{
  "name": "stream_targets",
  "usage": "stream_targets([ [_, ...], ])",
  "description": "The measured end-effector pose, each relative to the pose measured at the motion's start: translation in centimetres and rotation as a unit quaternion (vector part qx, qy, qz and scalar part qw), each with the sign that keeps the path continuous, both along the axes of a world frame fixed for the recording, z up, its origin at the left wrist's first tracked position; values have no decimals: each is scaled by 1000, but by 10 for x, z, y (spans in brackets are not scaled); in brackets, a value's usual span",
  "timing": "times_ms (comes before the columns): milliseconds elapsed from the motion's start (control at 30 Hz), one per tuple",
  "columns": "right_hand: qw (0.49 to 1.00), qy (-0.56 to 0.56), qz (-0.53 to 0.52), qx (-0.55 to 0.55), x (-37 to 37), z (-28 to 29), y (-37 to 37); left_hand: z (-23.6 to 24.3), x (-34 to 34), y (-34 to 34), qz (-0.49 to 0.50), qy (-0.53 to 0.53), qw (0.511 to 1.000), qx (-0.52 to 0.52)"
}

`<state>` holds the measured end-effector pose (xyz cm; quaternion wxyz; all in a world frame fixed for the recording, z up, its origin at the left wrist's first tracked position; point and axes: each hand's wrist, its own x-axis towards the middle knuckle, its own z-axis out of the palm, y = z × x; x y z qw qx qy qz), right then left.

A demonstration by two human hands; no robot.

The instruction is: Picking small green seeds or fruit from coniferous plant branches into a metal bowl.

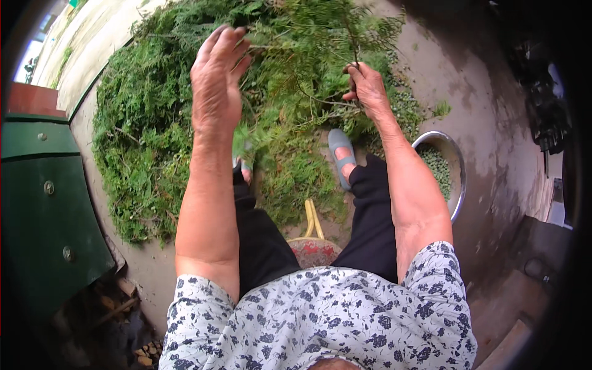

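Note:
My right hand point(369, 89) is closed round the woody stem of a leafy evergreen branch point(353, 34). The branch's feathery green sprays reach up and away from the fist, over the far part of the pile. My left hand point(214, 83) is held up to the left of it, fingers extended and apart, with nothing visible in it. Below both hands spreads a large heap of cut evergreen sprigs point(142, 117). To the right of my right forearm stands a round metal-rimmed basin point(464, 176), holding many small pale-green cones or berries point(436, 168).
My feet in grey shoes point(339, 151) rest among the sprigs. Between my knees shows a low stool point(314, 251) with a patterned seat. A dark green panel point(52, 216) stands at the left, with wood pieces point(148, 354) below it. Concrete floor point(493, 117) extends to the right.

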<state>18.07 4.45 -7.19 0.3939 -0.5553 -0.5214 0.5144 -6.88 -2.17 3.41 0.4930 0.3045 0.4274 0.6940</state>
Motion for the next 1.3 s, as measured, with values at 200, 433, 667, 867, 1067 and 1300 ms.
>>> stream_targets([
  [200, 983, 161, -77, -37, 23, 23, 5, -6, -15, -8, 28, -40, 998, -48],
  [433, 932, 295, -193, -86, 24, 29, 3, -18, -11, -4, 11, -51, 995, -83],
  [667, 908, 378, -125, -129, 31, 12, 11, -20, 15, 0, -62, -10, 984, -165],
  [867, 900, 376, -158, -157, 7, 23, 8, -33, 46, -6, -139, 77, 976, -149],
  [1067, 877, 425, -166, -151, -13, 40, -1, -41, 61, -7, -193, 91, 959, -185],
  [1300, 858, 455, -142, -191, -28, 46, -1, -32, 59, 4, -211, -6, 946, -245],
])
